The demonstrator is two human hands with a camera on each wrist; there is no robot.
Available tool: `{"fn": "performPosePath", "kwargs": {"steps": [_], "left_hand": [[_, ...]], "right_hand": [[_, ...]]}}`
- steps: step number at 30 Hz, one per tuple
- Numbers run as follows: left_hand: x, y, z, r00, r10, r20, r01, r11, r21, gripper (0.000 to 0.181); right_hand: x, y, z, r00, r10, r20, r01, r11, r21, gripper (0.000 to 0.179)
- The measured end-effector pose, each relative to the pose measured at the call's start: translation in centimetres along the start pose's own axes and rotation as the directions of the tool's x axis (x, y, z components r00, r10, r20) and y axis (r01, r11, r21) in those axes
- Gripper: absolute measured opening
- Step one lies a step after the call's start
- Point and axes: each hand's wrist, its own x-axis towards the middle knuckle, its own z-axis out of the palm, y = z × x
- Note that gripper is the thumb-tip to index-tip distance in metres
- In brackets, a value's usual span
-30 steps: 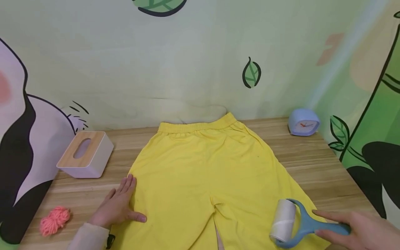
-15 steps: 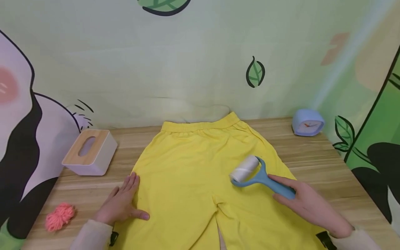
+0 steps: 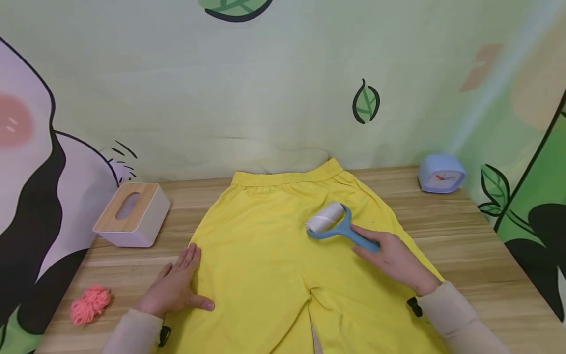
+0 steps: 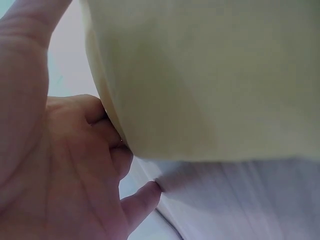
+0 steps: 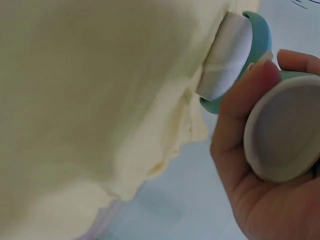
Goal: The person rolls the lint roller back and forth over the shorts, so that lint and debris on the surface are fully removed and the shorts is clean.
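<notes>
Yellow elastic-waist shorts (image 3: 261,246) lie spread flat on the wooden table, waistband toward the wall. My right hand (image 3: 395,258) grips the blue handle of a lint roller (image 3: 327,219), whose white roll rests on the upper middle of the shorts. In the right wrist view the roll meets the cloth, and the round handle end (image 5: 285,130) points at the camera. At the shorts' left edge, my left hand (image 3: 170,287) lies with fingers straight and thumb spread onto the fabric. The left wrist view shows its fingertips along the cloth's edge (image 4: 200,100).
A white tissue box with a wooden lid (image 3: 132,214) stands at the back left. Nearer on the left lies a bundle of coral yarn (image 3: 90,305). A small blue clock (image 3: 441,173) is at the table's back right corner. A patterned wall (image 3: 265,98) rises behind.
My right hand has carried the lint roller from the shorts' lower right leg up and leftward to the upper middle. The left hand stays in place on the left edge.
</notes>
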Motion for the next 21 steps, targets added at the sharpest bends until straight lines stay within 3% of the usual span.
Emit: {"fn": "performPosePath", "kwargs": {"steps": [7,21], "left_hand": [[0.0,0.2,0.0,1.0,-0.004,0.009,0.005,1.0,-0.002,0.141],[-0.1,0.3,-0.1,1.0,0.0,0.003,0.0,1.0,-0.002,0.14]], "right_hand": [[-1.3,0.3,-1.2,0.997,0.079,0.006,-0.079,0.996,0.029,0.054],[-7.3,2.7,-3.1,0.98,0.188,-0.066,-0.19,0.982,-0.02,0.053]]}}
